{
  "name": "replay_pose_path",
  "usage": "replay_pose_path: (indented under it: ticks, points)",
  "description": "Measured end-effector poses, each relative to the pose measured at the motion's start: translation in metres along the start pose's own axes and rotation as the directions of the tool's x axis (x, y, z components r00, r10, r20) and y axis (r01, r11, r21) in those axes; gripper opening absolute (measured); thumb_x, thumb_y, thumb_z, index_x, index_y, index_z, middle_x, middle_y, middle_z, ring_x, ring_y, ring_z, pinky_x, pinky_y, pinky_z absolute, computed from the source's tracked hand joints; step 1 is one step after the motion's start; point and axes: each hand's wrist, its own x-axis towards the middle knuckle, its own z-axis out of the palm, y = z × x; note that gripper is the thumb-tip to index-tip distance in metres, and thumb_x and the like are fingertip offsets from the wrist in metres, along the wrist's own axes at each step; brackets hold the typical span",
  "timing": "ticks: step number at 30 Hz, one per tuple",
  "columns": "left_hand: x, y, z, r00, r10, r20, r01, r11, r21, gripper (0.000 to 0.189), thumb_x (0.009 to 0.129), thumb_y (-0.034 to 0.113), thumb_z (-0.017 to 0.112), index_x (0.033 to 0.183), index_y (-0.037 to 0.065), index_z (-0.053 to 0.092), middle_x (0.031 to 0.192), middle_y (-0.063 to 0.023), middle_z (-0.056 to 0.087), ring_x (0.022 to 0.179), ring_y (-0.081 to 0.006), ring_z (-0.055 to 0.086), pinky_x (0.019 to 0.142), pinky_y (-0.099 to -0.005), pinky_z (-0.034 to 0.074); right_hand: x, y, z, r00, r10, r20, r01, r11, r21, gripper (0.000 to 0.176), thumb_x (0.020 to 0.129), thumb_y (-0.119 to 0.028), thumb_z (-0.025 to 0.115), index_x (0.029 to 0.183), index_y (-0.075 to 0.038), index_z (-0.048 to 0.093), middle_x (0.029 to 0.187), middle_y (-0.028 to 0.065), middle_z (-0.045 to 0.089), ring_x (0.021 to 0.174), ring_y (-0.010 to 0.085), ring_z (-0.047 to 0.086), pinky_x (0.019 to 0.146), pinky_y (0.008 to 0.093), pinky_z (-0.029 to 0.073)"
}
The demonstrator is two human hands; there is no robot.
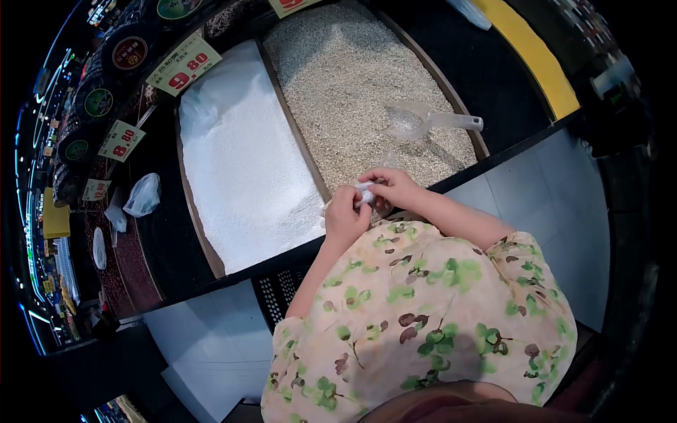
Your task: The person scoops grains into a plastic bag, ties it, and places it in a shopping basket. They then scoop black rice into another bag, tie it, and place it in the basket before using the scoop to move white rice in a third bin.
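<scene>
My left hand (345, 216) and my right hand (396, 188) meet at the front edge of the grain bin, fingers pinched on a thin, whitish plastic bag (365, 192). Part of the bag is hidden behind the fingers. Just beyond the hands, a bin of pale, beige grain (338, 77) stretches away. A clear plastic scoop (416, 120) lies on that grain, its handle pointing right. To the left is a bin of fine white powder or grain (247, 169), split off by a thin brown divider (293, 116).
Price signs (185, 65) stand along the far left side, near round-labelled dark packages (99, 102). Crumpled plastic bags (143, 195) lie on the black surface by a bin of dark red beans (134, 264). A yellow strip (525, 53) runs along the right.
</scene>
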Motion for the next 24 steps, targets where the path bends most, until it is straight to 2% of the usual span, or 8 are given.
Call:
replay_pose_path:
  ticks: [1,4,7,12,14,17,18,24]
  points:
    - [-0.001,0.003,0.0,0.998,-0.063,0.013,0.064,0.998,-0.027,0.021,0.071,0.011,0.062,0.087,0.004,0.051,0.078,-0.0127,0.054,0.067,-0.0311,0.057,0.059,-0.0392,0.047,-0.003,-0.004,-0.001,0.999,0.051,0.001,-0.051,0.999,0.017,0.027,0.089,-0.007,0.051,0.115,-0.004,0.056,0.084,0.003,0.061,0.062,0.008,0.058,0.056,0.0217,0.048]
    - [0.006,0.017,-0.003,0.995,0.101,-0.023,-0.1,0.995,0.004,0.026,0.073,0.011,0.063,0.096,0.004,0.053,0.083,-0.0136,0.057,0.072,-0.0316,0.059,0.062,-0.0387,0.048,-0.002,0.003,-0.008,1.0,0.005,0.004,-0.005,0.998,0.07,0.028,0.088,-0.005,0.05,0.116,-0.003,0.055,0.088,0.003,0.061,0.067,0.0083,0.059,0.062,0.0221,0.049]
    - [0.007,0.008,0.003,0.997,0.001,0.072,-0.003,1.0,0.024,0.024,0.076,0.009,0.061,0.099,0.004,0.054,0.083,-0.0149,0.059,0.07,-0.0307,0.06,0.061,-0.0365,0.049,-0.001,0.014,-0.011,1.0,-0.013,0.007,0.012,0.983,0.184,0.027,0.087,-0.002,0.052,0.113,-0.003,0.056,0.093,0.0042,0.062,0.065,0.009,0.059,0.058,0.0234,0.049]
    - [0.019,0.003,0.001,0.955,-0.263,0.136,0.294,0.895,-0.336,0.017,0.08,0.007,0.061,0.095,0.002,0.055,0.074,-0.0059,0.059,0.057,-0.0148,0.055,0.051,-0.026,0.043,-0.01,0.013,-0.026,0.999,-0.014,-0.041,0.019,0.992,0.126,0.028,0.087,-0.003,0.052,0.115,-0.004,0.055,0.093,0.0025,0.062,0.071,0.0087,0.059,0.063,0.0231,0.048]
    - [0.025,0.0,0.002,0.922,-0.345,0.174,0.382,0.753,-0.536,0.014,0.08,0.006,0.062,0.091,0.002,0.057,0.071,0.0006,0.055,0.053,-0.0053,0.048,0.045,-0.02,0.037,-0.016,0.015,-0.032,0.999,-0.009,-0.048,0.015,0.99,0.139,0.028,0.087,-0.004,0.052,0.115,-0.005,0.055,0.093,0.002,0.063,0.073,0.0085,0.059,0.065,0.0228,0.048]
    - [0.034,0.011,-0.012,0.816,-0.483,0.318,0.571,0.586,-0.575,0.012,0.079,0.005,0.061,0.09,0.003,0.057,0.068,0.0005,0.055,0.05,-0.0047,0.046,0.042,-0.0192,0.034,-0.024,0.025,-0.042,0.998,-0.018,-0.066,0.027,0.991,0.133,0.028,0.087,-0.004,0.053,0.115,-0.005,0.056,0.095,0.0023,0.063,0.072,0.0083,0.059,0.064,0.0222,0.048]
    - [0.036,0.014,-0.016,0.782,-0.518,0.346,0.613,0.539,-0.579,0.014,0.076,0.002,0.061,0.089,0.004,0.057,0.074,-0.0015,0.058,0.053,-0.0046,0.045,0.043,-0.0179,0.032,-0.026,0.026,-0.045,0.997,-0.007,-0.077,0.016,0.992,0.124,0.028,0.087,-0.004,0.054,0.115,-0.005,0.056,0.096,0.0025,0.063,0.072,0.0083,0.058,0.064,0.022,0.048]
    - [0.054,0.04,-0.049,0.845,-0.454,0.282,0.5,0.486,-0.717,0.013,0.073,-0.003,0.057,0.079,0.006,0.051,0.066,-0.0013,0.054,0.049,-0.0049,0.041,0.041,-0.0188,0.028,-0.045,0.037,-0.07,0.99,0.041,-0.136,-0.018,0.986,0.166,0.023,0.087,-0.007,0.057,0.111,-0.005,0.058,0.089,0.0011,0.063,0.068,0.0065,0.057,0.06,0.0203,0.046]
